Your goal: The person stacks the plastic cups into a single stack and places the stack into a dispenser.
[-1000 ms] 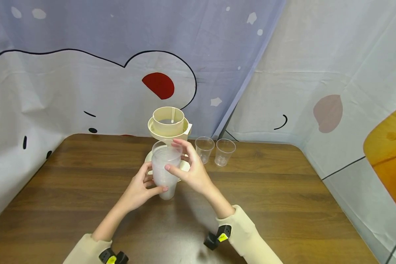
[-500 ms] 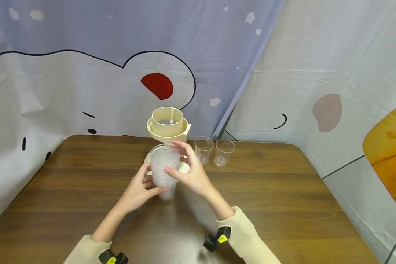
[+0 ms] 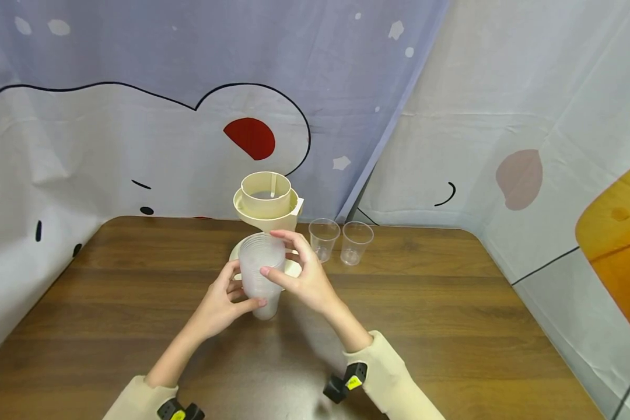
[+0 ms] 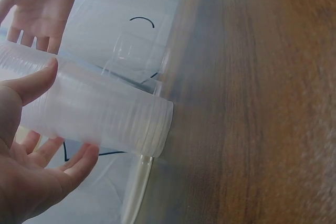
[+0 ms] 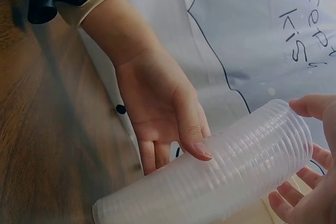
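Note:
A tall stack of clear plastic cups stands upright near the middle of the table, rims upward. My left hand grips its lower half, thumb across the near side and fingers on the left. Higher up, my right hand holds the stack from the right, thumb on the near side and fingers at the top rims. In the right wrist view the nested rims of the stack show as close ridges. Right behind it is a cream stand with a ring-shaped top and a round base, partly hidden by the stack.
Two single clear cups, a left one and a right one, stand side by side to the right of the stand. The brown wooden table ends at a printed curtain behind and at the sides.
The top cup has sunk lower into the stack, with my right fingertips coming down slightly at the rim. My left hand and the stack's bottom have stayed in place.

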Motion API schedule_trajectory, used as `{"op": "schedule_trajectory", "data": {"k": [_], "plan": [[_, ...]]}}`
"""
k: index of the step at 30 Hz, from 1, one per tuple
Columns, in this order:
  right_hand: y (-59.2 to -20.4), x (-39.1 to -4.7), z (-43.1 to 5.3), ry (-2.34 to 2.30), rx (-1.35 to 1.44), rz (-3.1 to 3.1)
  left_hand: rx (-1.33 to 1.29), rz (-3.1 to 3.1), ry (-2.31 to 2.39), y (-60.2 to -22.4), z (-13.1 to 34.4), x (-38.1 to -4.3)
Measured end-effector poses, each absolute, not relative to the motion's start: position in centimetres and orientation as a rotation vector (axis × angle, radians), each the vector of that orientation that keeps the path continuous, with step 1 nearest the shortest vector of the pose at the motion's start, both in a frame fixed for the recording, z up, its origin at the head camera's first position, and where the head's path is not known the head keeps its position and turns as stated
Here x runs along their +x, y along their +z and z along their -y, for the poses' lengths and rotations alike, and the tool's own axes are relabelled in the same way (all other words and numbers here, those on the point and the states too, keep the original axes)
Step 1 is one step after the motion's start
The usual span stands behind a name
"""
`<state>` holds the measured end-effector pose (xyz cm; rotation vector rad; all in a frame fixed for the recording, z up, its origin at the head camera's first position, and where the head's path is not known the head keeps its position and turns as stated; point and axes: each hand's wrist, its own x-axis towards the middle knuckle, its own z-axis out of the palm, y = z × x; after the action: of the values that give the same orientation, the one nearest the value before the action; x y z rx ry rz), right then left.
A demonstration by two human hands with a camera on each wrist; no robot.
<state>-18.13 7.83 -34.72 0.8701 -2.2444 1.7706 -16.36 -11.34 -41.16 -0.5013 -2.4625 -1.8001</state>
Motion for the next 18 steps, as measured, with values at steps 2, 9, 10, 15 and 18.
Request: {"op": "schedule_trajectory", "data": {"k": [2,9,10,15,18], "plan": [[-34.81,-18.14,-7.81,1.771,0.87,2.244,-0.498,2.463,-1.799,-41.2,11.34,-16.33],[-34.88,-18.07,-7.74,1.774,0.862,2.24,-0.492,2.458,-1.806,-41.33,11.29,-16.38],[-34.86,-18.05,-7.75,1.776,0.863,2.24,-0.493,2.458,-1.806,-41.33,11.29,-16.38],[-34.56,-18.1,-8.04,1.783,0.871,2.235,-0.487,2.46,-1.803,-41.27,11.27,-16.37],[-34.2,-18.21,-8.47,1.813,0.861,2.216,-0.483,2.461,-1.801,-41.26,11.24,-16.43]]}}
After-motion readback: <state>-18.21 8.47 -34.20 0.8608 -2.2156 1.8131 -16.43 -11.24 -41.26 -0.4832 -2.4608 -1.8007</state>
